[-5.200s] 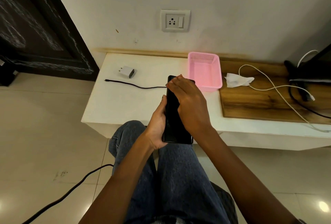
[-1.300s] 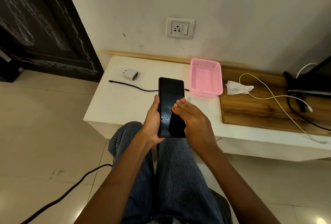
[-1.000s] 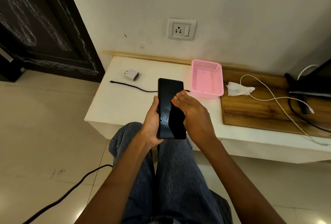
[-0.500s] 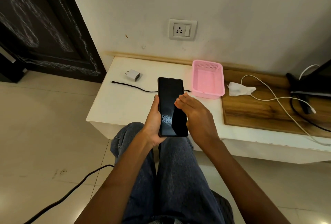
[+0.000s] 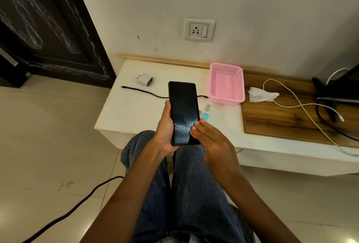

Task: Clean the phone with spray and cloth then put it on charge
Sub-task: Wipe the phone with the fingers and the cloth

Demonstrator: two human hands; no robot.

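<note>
My left hand (image 5: 165, 132) grips a black phone (image 5: 183, 106) upright over my knees, screen towards me, with spray droplets on its lower part. My right hand (image 5: 210, 142) lies flat with straight fingers, fingertips touching the phone's lower right edge. A small blue spray bottle (image 5: 206, 112) lies on the white table (image 5: 136, 110) just behind the phone. A white cloth (image 5: 260, 95) is crumpled on the wooden board. A white charger plug (image 5: 144, 79) and a black cable (image 5: 143, 92) lie at the table's left. A wall socket (image 5: 199, 30) is above.
A pink plastic basket (image 5: 240, 82) stands right of the phone. A wooden board (image 5: 281, 124) carries a white cable (image 5: 303, 106) and dark cables at the far right. A dark door (image 5: 42, 29) is on the left. A black cord (image 5: 73, 209) runs over the tiled floor.
My right hand slid down the screen to the phone's lower right edge. The spray bottle behind the phone has come into sight. The left hand keeps its hold.
</note>
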